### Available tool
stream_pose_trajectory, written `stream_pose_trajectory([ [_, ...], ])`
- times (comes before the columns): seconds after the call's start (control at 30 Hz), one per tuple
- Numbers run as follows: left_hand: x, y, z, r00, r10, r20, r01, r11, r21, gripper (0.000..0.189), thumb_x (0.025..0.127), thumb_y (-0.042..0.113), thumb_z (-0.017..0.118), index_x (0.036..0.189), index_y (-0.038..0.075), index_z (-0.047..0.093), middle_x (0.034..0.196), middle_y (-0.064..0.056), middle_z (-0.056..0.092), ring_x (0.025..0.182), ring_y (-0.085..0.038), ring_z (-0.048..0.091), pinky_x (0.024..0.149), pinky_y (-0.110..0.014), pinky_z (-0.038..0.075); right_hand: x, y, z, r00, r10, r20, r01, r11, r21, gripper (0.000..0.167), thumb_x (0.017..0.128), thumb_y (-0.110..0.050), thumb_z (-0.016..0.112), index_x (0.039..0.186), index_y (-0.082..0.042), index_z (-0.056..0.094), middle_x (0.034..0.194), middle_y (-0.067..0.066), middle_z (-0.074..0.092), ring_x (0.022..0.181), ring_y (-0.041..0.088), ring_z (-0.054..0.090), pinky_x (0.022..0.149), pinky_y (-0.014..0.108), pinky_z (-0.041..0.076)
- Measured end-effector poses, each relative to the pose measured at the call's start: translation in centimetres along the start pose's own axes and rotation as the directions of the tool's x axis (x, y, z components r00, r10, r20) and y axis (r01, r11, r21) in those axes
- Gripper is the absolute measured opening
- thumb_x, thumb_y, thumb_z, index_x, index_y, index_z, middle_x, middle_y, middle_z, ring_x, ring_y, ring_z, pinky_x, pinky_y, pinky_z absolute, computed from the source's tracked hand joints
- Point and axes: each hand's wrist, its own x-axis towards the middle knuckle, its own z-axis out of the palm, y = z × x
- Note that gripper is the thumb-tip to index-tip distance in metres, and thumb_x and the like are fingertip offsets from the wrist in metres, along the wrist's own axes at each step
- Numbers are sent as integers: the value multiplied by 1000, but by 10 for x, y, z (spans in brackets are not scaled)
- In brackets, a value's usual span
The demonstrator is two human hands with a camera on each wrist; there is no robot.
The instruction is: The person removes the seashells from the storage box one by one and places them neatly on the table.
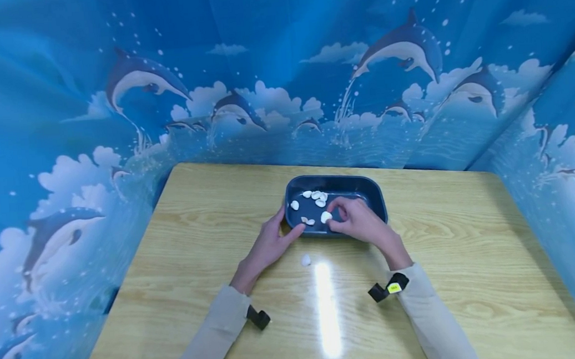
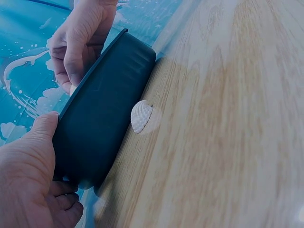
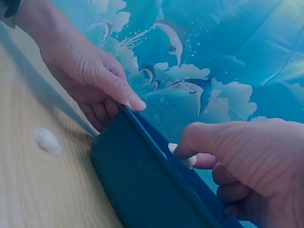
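A dark blue rectangular plastic basin (image 1: 379, 195) stands on the table, with several white seashells (image 1: 321, 196) lying on its floor. My left hand (image 1: 273, 240) grips the basin's near left corner, thumb on the rim and fingers curled against the outer wall. Between thumb and forefinger, my right hand (image 1: 363, 222) pinches a white ridged seashell (image 3: 189, 160) inside the basin's rim. One more seashell (image 2: 141, 117) lies on the table just in front of the basin's near wall. In the left wrist view, the basin's wall hides most of the pinched shell.
The light wood-grain table (image 1: 453, 257) carries the basin near its far edge. A blue curtain (image 1: 279, 63) printed with dolphins hangs behind the table and along its sides. A bright light reflection shows on the tabletop between the forearms.
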Motion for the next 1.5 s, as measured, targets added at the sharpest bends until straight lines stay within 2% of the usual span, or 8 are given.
stream_pose_trajectory([
  [0.23, -1, 0, -1, 1000, 3, 3, -2, 1000, -12, 81, 104, 44, 65, 168, 20, 20, 171, 3, 24, 157, -13, 23, 127, -41, 26, -6, -6, 2, 1000, -19, -2, 19, 1000, 20, 19, 93, -18, 75, 110, -10, 70, 61, -5, 45, 51, 11, 38, 50, 26, 33],
  [0.53, 0, -1, -3, 1000, 24, 6, -24, 1000, -2, 82, 104, 42, 65, 168, 17, 21, 171, -2, 26, 157, -15, 24, 127, -41, 27, -17, -14, 5, 999, -36, 13, 35, 999, 41, 18, 93, -17, 75, 108, -8, 70, 60, -7, 43, 51, 8, 37, 50, 23, 32],
  [0.8, 0, 0, -4, 1000, 13, -2, -13, 1000, 10, 82, 104, 44, 65, 168, 17, 21, 171, -2, 26, 157, -17, 25, 126, -42, 28, -26, -16, 7, 998, -55, 29, 54, 998, 44, 17, 93, -18, 77, 107, -9, 70, 60, -10, 40, 50, 5, 35, 51, 23, 32],
  [1.03, 0, 0, -4, 999, 32, -9, -32, 999, 17, 83, 104, 43, 65, 168, 15, 21, 170, -5, 27, 157, -21, 26, 126, -45, 28, -34, -16, 7, 998, -66, 24, 64, 996, 63, 17, 93, -16, 77, 107, -9, 71, 61, -11, 39, 52, 4, 34, 53, 23, 33],
  [1.27, 1, -1, -2, 1000, 18, -4, -17, 1000, 15, 83, 103, 43, 66, 168, 16, 20, 170, -2, 25, 156, -17, 25, 126, -40, 28, -47, -18, 8, 996, -73, 49, 70, 996, 61, 18, 94, -16, 76, 109, -8, 71, 63, -12, 39, 53, 3, 35, 52, 22, 33],
  [1.5, 1, -1, -1, 1000, 30, -3, -30, 999, 16, 84, 103, 43, 66, 168, 14, 21, 170, -1, 24, 156, -16, 24, 126, -38, 27, -59, -15, 13, 995, -77, 65, 74, 996, 51, 18, 93, -13, 76, 110, -8, 71, 63, -12, 41, 53, 2, 35, 50, 21, 33],
])
